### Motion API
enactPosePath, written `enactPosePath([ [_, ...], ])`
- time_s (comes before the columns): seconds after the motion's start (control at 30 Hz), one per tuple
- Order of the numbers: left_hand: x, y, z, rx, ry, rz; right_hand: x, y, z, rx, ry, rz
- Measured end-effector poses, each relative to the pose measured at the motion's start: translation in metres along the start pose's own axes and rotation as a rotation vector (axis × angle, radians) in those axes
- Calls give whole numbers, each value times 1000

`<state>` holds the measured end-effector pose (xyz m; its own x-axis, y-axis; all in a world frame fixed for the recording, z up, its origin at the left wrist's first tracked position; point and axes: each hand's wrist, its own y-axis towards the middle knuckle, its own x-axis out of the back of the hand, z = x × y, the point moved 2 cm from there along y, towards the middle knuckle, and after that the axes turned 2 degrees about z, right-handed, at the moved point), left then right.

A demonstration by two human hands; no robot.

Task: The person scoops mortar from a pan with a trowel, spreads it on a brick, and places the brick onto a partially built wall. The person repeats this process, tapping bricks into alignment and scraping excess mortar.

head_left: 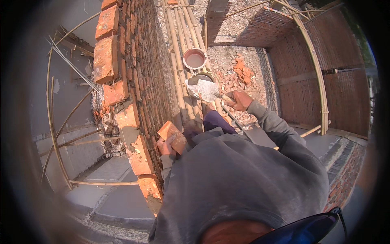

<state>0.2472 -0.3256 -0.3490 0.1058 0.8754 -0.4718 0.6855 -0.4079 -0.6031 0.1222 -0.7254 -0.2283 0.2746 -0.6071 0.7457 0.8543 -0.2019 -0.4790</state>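
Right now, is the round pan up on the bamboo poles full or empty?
Not empty: the pan holds a flat, pinkish-brown liquid or mix nearly up to its rim, sitting upright on the bamboo poles.

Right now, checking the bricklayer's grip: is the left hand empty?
No, the left hand holds a red brick beside the wall.

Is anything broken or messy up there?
Yes. Broken red brick pieces lie scattered on the gravel below, and the top wall brick looks chipped. The left hand holds a brick; the right hand holds a mortar-loaded trowel.
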Motion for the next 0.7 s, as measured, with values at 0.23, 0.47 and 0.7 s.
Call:
enactPosePath([
  [0.23,7,2,-4,30,190,-67,-98,80,-55,-450,-298,-47],
  [0.47,9,3,-1,33,22,-123,-63,51,-77,-616,51,-63],
  [0.7,-12,15,7,3,-146,-122,-87,62,-126,-400,108,-96],
])
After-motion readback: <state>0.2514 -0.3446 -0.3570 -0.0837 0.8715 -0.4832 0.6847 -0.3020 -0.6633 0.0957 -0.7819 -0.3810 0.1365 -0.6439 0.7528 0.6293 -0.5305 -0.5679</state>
